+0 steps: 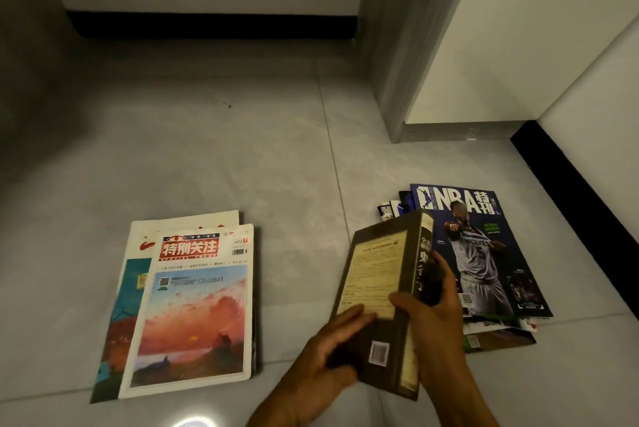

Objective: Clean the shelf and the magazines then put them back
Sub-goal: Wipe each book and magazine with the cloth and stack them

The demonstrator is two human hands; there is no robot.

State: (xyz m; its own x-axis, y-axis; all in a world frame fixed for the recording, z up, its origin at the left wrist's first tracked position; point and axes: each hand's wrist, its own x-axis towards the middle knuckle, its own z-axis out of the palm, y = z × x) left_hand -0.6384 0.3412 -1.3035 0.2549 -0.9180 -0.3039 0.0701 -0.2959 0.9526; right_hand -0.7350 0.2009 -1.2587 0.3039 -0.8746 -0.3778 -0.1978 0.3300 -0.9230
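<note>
A thick dark book [377,271] with a yellowed back cover and a barcode is held tilted above the floor, spine to the right. My left hand [321,354] holds its lower left edge, fingers lying across the cover. My right hand [435,326] grips the spine side, thumb on the cover, and a small dark thing sits under its fingers against the spine. Left of the book, a magazine with a red title and sunset picture [193,316] tops a small pile. Right of it, an NBA magazine [484,253] tops a messier pile. No shelf is in view.
Both piles lie on grey floor tiles [242,157]. A grey pillar [397,63] stands behind the right pile. Black skirting [214,25] runs along the far wall, and more black skirting [581,191] runs along the right wall.
</note>
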